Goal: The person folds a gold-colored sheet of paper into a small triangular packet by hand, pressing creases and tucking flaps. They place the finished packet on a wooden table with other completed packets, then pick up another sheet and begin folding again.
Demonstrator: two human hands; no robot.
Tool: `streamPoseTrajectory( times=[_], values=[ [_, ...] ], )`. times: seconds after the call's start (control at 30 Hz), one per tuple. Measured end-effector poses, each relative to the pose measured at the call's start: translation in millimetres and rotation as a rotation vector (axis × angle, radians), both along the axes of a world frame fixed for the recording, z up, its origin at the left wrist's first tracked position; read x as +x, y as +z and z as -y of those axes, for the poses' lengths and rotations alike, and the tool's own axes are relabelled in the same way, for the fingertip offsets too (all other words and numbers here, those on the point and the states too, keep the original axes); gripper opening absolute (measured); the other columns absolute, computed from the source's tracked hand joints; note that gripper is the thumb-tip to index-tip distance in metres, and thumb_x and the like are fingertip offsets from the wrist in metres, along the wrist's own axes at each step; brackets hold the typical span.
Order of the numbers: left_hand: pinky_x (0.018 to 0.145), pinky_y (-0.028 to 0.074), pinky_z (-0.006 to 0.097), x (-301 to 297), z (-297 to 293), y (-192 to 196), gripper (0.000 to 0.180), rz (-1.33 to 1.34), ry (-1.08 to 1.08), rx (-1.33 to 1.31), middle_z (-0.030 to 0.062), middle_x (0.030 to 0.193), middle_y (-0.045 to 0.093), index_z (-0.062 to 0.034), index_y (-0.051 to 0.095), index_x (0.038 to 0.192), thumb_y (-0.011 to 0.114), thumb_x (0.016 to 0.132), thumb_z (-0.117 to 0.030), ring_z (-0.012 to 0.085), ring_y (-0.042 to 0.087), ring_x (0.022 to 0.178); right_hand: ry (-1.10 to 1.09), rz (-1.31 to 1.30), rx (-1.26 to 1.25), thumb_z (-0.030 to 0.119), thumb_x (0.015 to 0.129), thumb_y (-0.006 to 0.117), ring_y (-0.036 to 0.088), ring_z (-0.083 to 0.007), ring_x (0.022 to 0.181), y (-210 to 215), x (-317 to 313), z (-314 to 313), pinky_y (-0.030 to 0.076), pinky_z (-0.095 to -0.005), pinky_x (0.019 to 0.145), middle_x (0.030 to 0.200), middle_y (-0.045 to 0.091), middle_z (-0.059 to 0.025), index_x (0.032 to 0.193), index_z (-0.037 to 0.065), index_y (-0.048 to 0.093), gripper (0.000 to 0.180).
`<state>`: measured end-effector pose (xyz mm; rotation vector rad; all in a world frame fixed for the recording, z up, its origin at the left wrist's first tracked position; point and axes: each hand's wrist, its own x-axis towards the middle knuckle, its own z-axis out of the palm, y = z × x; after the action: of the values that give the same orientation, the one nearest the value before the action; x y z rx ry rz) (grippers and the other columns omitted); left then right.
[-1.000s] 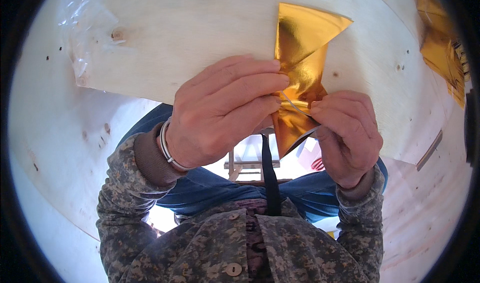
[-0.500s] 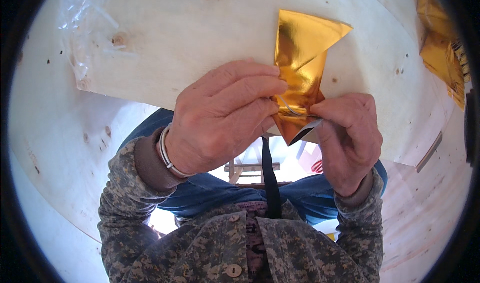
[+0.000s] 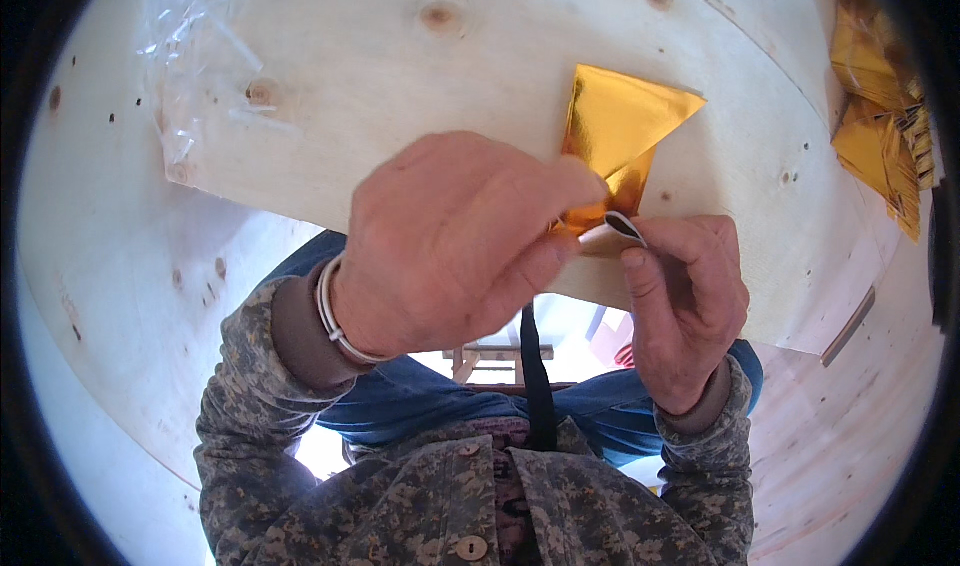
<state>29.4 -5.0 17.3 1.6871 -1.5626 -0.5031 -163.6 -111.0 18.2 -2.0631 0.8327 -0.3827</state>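
Observation:
A folded piece of shiny gold foil paper (image 3: 622, 116) lies on the pale wooden board, wide at its far end and narrowing toward me. My right hand (image 3: 690, 301) pinches its near right corner between thumb and bent forefinger. There the fold gapes in a small loop with a pale rim and dark inside. From the left, my left hand (image 3: 455, 236) reaches across the paper's near end, its fingers curled and the thumb just below. The fingertips look slightly blurred. This hand hides part of the near folds.
Clear plastic strips or wrappers (image 3: 190, 56) lie on the wooden board (image 3: 350, 76) at the far left. More folded gold foil pieces (image 3: 880, 156) are heaped at the right edge. The board's near edge runs above my knees, and a dark strap (image 3: 537, 376) hangs in front of me.
The gold paper has shifted a little toward me. My left hand has turned over its near end, with the back of the hand now covering more. The right hand keeps its pinch, slightly lower.

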Motion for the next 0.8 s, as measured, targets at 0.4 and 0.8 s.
streamPoseTrajectory(
  times=[0.4,0.8],
  values=[
    [0.116,0.015,0.053,7.6,20.1,7.9,0.032,0.555,0.005,0.263,-0.0021,0.124,0.067,-0.0176,0.073,0.109,0.06,0.083,-0.003,0.0293,0.05,0.13,-0.075,0.045,0.109,-0.003,0.079,0.072,0.057,-0.0255,0.076,-4.0,-0.8,-4.4,0.046,-0.0352,0.07,0.086,0.066,-0.0088,0.095,0.003,0.067,0.017],
    [0.115,0.015,0.056,29.8,23.6,-11.1,0.011,0.533,-0.07,0.005,0.0025,0.122,0.069,-0.0138,0.069,0.094,0.067,0.084,-0.016,0.0348,0.047,0.133,-0.137,-0.05,0.088,-0.005,0.079,0.071,0.056,-0.0188,0.07,0.6,8.5,-5.0,0.047,-0.0297,0.064,0.081,0.056,-0.0084,0.093,0.003,0.059,0.019]
  ],
)
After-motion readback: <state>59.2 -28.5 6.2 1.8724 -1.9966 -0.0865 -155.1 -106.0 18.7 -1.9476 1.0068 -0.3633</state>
